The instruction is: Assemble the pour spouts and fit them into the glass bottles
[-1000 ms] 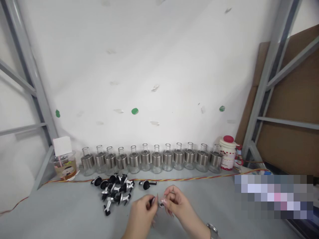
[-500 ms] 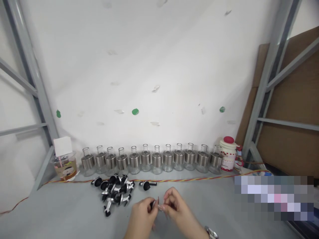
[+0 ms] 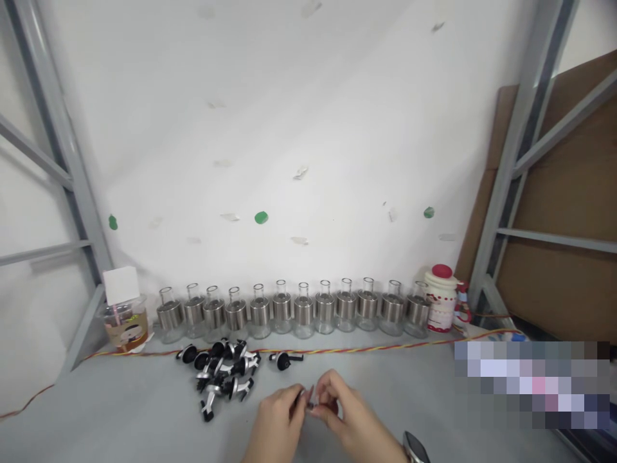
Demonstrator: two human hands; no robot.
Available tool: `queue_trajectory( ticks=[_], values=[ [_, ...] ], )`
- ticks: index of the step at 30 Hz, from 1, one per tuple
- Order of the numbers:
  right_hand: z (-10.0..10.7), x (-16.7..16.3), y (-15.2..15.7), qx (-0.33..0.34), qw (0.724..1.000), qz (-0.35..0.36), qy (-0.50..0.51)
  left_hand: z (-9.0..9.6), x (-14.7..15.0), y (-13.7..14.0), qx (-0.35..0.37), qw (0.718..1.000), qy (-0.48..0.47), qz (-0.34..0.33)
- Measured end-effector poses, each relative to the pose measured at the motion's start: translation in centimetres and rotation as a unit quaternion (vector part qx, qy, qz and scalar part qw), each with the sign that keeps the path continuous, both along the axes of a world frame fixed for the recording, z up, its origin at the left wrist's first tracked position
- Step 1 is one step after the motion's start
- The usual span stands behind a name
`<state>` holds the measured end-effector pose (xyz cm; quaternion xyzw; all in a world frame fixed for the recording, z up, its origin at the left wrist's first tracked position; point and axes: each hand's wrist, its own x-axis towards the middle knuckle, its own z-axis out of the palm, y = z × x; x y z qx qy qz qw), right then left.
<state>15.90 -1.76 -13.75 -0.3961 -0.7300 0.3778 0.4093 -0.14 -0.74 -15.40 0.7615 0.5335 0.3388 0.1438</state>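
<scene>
Tabletop (image 3: 144, 411) grey, white wall (image 3: 337, 128) behind, metal posts (image 3: 76, 173) either side. Twelve steel-collared glass bottles (image 3: 281, 303) along back edge; cup (image 3: 126, 333) near back left corner, red-lidded jar (image 3: 440, 303) toward back right. Twisted wire (image 3: 357, 348) runs before them. Spouts (image 3: 240, 366) heaped left of centre; lone spout (image 3: 283, 361) between hands and bottles. Front middle: left hand (image 3: 278, 418) pinches small dark part (image 3: 299, 395), mostly hidden; right hand (image 3: 343, 411) fingers narrowed against it, grip cannot be told.
</scene>
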Motion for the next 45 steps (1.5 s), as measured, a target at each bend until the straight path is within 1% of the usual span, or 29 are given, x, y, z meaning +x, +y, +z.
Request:
queue_trajectory(
  ticks=[2,5,8,11,13,15,17,19,22,25,27,29,31,32,34,35,38,40,43,45],
  values=[
    [-0.1,-0.1,0.1,-0.002,1.0,-0.002,0.001,-0.2,-0.1,0.0,0.024,1.0,0.01,-0.009],
    [-0.2,-0.3,0.2,-0.019,0.999,-0.003,0.032,-0.4,-0.3,0.1,0.07,0.997,0.036,-0.013],
    [-0.3,-0.6,0.4,-0.051,0.996,-0.001,0.077,-0.4,-0.4,0.1,0.127,0.991,0.043,-0.019],
    [-0.6,-1.0,0.7,-0.095,0.986,0.0,0.14,-0.3,-0.4,0.1,0.194,0.98,0.038,-0.026],
    [-0.9,-1.1,0.9,-0.121,0.976,0.002,0.183,-0.3,-0.4,0.2,0.217,0.975,0.034,-0.025],
    [-1.1,-1.1,0.9,-0.131,0.97,0.007,0.206,-0.2,-0.4,0.1,0.217,0.975,0.032,-0.021],
    [-1.0,-0.8,0.7,-0.112,0.975,0.013,0.191,-0.1,-0.5,0.0,0.215,0.976,0.027,-0.015],
    [-0.6,-0.5,0.2,-0.06,0.988,0.004,0.142,0.2,-0.5,-0.2,0.232,0.972,0.015,-0.02],
    [-0.1,-0.1,-0.6,0.026,0.998,-0.024,0.057,0.7,-0.6,-0.5,0.29,0.957,0.005,-0.032],
    [0.0,-0.1,-0.9,0.079,0.996,-0.044,0.019,1.5,-0.8,-0.8,0.36,0.932,0.039,-0.035],
    [-0.2,-0.3,-1.0,0.09,0.994,-0.061,0.015,2.1,-0.9,-1.0,0.413,0.906,0.087,-0.034],
    [-0.3,-0.4,-0.9,0.086,0.993,-0.073,0.018,2.8,-1.0,-1.1,0.455,0.879,0.14,-0.029],
    [-0.3,-0.5,-0.9,0.075,0.994,-0.077,0.022,3.4,-1.0,-1.2,0.472,0.862,0.183,-0.028],
    [-0.3,-0.5,-0.9,0.066,0.995,-0.075,0.024,3.6,-1.0,-1.3,0.472,0.859,0.195,-0.027],
    [-0.2,-0.6,-0.9,0.045,0.996,-0.07,0.031,3.7,-0.9,-1.3,0.462,0.864,0.2,-0.024],
    [-0.2,-0.6,-0.8,0.035,0.997,-0.066,0.036,3.5,-0.9,-1.2,0.451,0.871,0.192,-0.019],
    [-0.3,-0.8,-0.7,0.008,0.997,-0.053,0.061,2.4,-0.7,-0.9,0.408,0.902,0.141,-0.017],
    [-0.4,-0.9,-0.5,-0.014,0.995,-0.043,0.087,1.5,-0.7,-0.7,0.383,0.917,0.107,-0.023],
    [-0.7,-1.0,0.0,-0.046,0.991,-0.036,0.124,0.5,-0.9,-0.4,0.361,0.929,0.068,-0.036],
    [-0.8,-0.9,0.3,-0.061,0.989,-0.042,0.131,0.1,-1.0,-0.3,0.349,0.936,0.039,-0.04]
  ],
)
